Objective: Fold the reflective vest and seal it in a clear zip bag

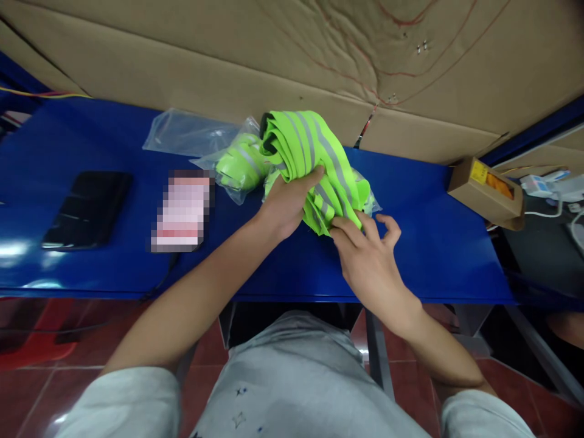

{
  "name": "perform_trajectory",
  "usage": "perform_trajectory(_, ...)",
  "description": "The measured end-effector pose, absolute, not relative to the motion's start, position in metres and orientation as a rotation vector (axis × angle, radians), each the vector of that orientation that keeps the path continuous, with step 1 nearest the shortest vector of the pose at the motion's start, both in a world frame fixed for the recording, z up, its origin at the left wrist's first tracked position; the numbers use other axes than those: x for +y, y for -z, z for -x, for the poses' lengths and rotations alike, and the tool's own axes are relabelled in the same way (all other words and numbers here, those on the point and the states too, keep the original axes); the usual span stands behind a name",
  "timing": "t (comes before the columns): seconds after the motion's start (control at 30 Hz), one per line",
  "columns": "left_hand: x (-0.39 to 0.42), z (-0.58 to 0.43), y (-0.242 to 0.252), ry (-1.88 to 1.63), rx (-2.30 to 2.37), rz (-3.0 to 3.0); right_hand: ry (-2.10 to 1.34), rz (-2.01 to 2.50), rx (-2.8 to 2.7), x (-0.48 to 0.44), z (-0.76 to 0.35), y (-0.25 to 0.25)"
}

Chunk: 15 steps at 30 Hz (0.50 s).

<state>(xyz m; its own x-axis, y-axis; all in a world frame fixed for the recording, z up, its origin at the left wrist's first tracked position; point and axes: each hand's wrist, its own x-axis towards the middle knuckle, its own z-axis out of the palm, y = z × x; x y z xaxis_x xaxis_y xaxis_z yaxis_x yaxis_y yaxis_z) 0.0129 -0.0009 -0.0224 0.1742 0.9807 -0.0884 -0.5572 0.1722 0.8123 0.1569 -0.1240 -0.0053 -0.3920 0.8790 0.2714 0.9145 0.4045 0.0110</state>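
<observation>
A bundle of neon-green reflective bands (314,143) with grey stripes is lifted above the blue table, folded in several layers. My left hand (292,198) is closed round its lower left side, thumb on top. At the bundle's lower right edge, my right hand (367,255) has its fingertips bent onto the fabric, while the outer fingers stand apart from it. Just left of the bundle lies a clear plastic bag (244,161) with more rolled green striped material inside. More clear plastic shows partly from behind the bundle on the right.
On the blue table (283,267) lie a flat clear plastic bag (187,134), a phone with a blurred screen (182,210) and a black flat object (89,210). An open cardboard box (479,191) stands right. Brown cardboard panelling (228,67) rises behind.
</observation>
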Motion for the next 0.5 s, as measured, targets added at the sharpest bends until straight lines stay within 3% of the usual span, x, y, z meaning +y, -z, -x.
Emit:
perform_trajectory(0.17,0.004,-0.007,0.015,-1.226,0.689,-0.611,0.074,1.731,-2.402,-0.14,-0.148,0.023)
perform_trajectory(0.33,0.002,-0.006,0.014,-1.267,0.723,-0.68,-0.246,1.488,-2.303,-0.142,-0.158,0.025)
perform_trajectory(0.5,-0.008,-0.01,0.016,-1.332,0.741,-0.845,0.002,1.383,-1.766,-0.139,-0.176,-0.01)
